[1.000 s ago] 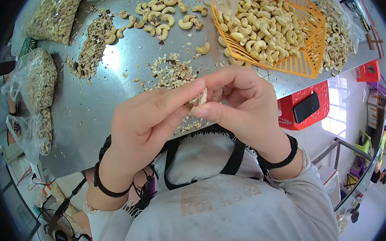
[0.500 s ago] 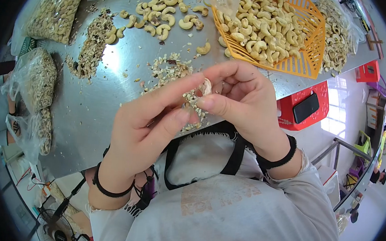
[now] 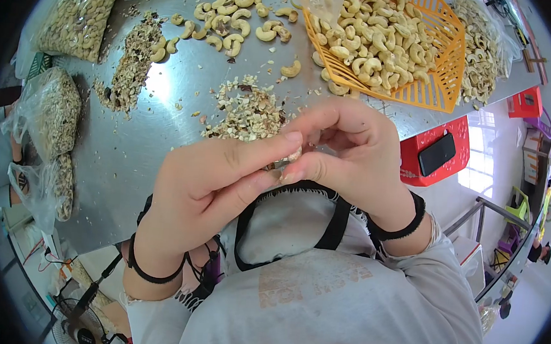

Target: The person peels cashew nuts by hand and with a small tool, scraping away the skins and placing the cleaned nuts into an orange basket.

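Note:
My left hand (image 3: 208, 177) and my right hand (image 3: 354, 145) meet at the fingertips over the table's near edge. Between my right thumb and forefinger sits a cashew (image 3: 296, 154), mostly covered by the fingers. The left thumb and forefinger pinch together against it; a small greyish sliver (image 3: 280, 164) shows there, too hidden to name. Just beyond the hands lies a heap of small cashew bits (image 3: 248, 111). Whole cashews (image 3: 225, 18) are scattered farther back. An orange slatted basket (image 3: 450, 53) full of cashews (image 3: 377, 42) stands beyond my right hand.
On the metal table (image 3: 121, 180) are a brown crumb pile (image 3: 133, 66), a bag of cashews (image 3: 85, 12) and bags of bits (image 3: 59, 112) at left. More pieces (image 3: 479, 52) lie beyond the basket. A phone (image 3: 437, 154) rests on a red stool (image 3: 414, 159).
Both hands have lowered slightly toward my body, and the fingertips have closed in. The cashew, plainer before, is now mostly covered. More of the bit heap shows.

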A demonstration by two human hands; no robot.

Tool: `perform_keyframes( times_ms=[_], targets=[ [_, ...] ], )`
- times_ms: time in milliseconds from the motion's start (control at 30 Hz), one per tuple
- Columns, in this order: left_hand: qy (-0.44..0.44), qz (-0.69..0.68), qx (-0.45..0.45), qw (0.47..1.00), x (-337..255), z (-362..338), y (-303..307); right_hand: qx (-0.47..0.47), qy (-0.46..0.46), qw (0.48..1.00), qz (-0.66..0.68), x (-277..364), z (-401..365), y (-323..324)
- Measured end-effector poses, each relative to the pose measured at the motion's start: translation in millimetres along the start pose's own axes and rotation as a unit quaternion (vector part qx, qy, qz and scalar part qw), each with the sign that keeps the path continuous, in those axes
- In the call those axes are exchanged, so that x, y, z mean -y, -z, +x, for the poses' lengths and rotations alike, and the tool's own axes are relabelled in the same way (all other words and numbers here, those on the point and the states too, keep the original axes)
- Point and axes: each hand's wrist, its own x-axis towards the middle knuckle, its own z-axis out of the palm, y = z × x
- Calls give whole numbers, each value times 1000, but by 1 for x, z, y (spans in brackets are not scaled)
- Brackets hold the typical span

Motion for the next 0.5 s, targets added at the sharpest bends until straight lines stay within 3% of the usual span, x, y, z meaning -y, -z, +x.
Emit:
perform_keyframes(
  times_ms=[267,333,500],
  targets=[
    [35,15,-55,998,1,-3,-6,-2,22,998,-59,-3,-1,-2],
    [54,-10,-62,997,1,-4,-6,-2,-9,997,78,-1,1,-5],
    [123,-149,-47,980,-3,-4,-4,12,-48,994,93,3,1,-2]
  ],
)
